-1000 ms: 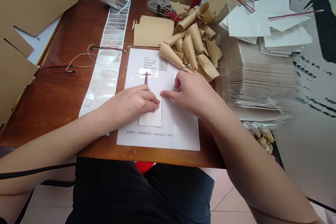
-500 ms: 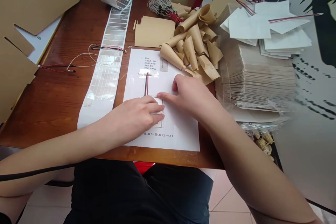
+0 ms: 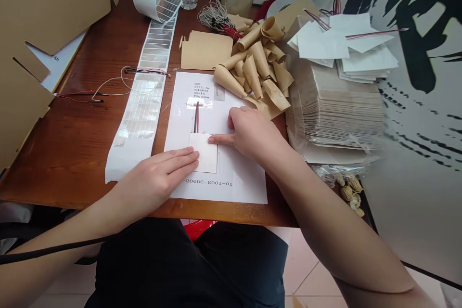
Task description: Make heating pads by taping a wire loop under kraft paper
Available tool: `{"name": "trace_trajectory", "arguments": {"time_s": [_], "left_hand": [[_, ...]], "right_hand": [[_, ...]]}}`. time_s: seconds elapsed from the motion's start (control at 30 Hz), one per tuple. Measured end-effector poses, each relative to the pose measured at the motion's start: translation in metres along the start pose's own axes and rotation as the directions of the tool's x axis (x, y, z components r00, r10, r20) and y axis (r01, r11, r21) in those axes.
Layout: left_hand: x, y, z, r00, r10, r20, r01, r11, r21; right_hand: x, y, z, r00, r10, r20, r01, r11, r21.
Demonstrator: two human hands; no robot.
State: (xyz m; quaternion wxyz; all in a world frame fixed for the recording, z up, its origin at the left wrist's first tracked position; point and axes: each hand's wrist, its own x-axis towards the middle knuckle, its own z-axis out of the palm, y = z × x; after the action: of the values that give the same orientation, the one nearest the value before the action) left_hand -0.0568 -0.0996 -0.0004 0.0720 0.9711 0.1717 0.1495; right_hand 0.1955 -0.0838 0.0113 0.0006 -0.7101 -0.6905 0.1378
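A white square pad [image 3: 204, 160] with red and black wires [image 3: 197, 118] at its top lies on a printed paper sheet [image 3: 245, 187]. The wires run up to clear tape on the sheet. My left hand [image 3: 160, 173] lies flat, fingers stretched together, their tips over the pad's left part. My right hand [image 3: 249, 134] has its thumb stretched to the pad's upper right corner, while its index finger curls away from the thumb. Nothing shows between the fingers of either hand.
Rolled brown paper pieces [image 3: 256, 67] and a wire bundle [image 3: 218, 19] lie behind the sheet. White pads [image 3: 323, 41] top a wrapped stack [image 3: 335, 106] at right. A label strip [image 3: 144, 91] with loose wires runs along the left, beside a cardboard box [image 3: 46, 5].
My left hand has slid left across the pad, uncovering most of its white face. The right thumb remains at the pad's upper right. The camera view has shifted slightly.
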Motion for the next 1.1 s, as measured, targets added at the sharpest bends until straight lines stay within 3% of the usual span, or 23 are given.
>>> {"name": "trace_trajectory", "arguments": {"time_s": [0.17, 0.37, 0.53, 0.67, 0.83, 0.93, 1.1], "left_hand": [[-0.005, 0.008, -0.003, 0.999, 0.034, 0.005, -0.035, 0.997, 0.076], [-0.010, 0.005, -0.004, 0.998, 0.065, -0.007, -0.065, 0.997, 0.046], [-0.004, 0.003, -0.001, 0.998, 0.006, -0.054, -0.006, 1.000, 0.003], [0.005, 0.003, 0.006, 0.995, -0.077, -0.068, 0.084, 0.989, 0.120], [0.015, 0.007, 0.008, 0.987, -0.133, -0.095, 0.154, 0.953, 0.261], [0.021, 0.005, 0.007, 0.979, -0.162, -0.127, 0.190, 0.949, 0.252], [0.029, -0.001, 0.011, 0.957, -0.177, -0.228, 0.234, 0.939, 0.252]], "right_hand": [[-0.001, 0.000, 0.003, 0.998, 0.013, -0.067, -0.012, 1.000, 0.022], [-0.004, -0.015, 0.009, 0.979, 0.004, -0.206, -0.003, 1.000, 0.006], [-0.006, -0.024, 0.016, 0.982, 0.035, -0.187, -0.031, 0.999, 0.028], [-0.007, -0.019, 0.020, 0.968, -0.056, -0.244, 0.061, 0.998, 0.012], [-0.006, -0.013, 0.023, 0.978, -0.139, -0.156, 0.145, 0.989, 0.029], [-0.004, -0.011, 0.026, 0.976, -0.187, -0.115, 0.194, 0.980, 0.055], [0.006, -0.007, 0.031, 0.991, -0.084, -0.108, 0.096, 0.989, 0.111]]}}
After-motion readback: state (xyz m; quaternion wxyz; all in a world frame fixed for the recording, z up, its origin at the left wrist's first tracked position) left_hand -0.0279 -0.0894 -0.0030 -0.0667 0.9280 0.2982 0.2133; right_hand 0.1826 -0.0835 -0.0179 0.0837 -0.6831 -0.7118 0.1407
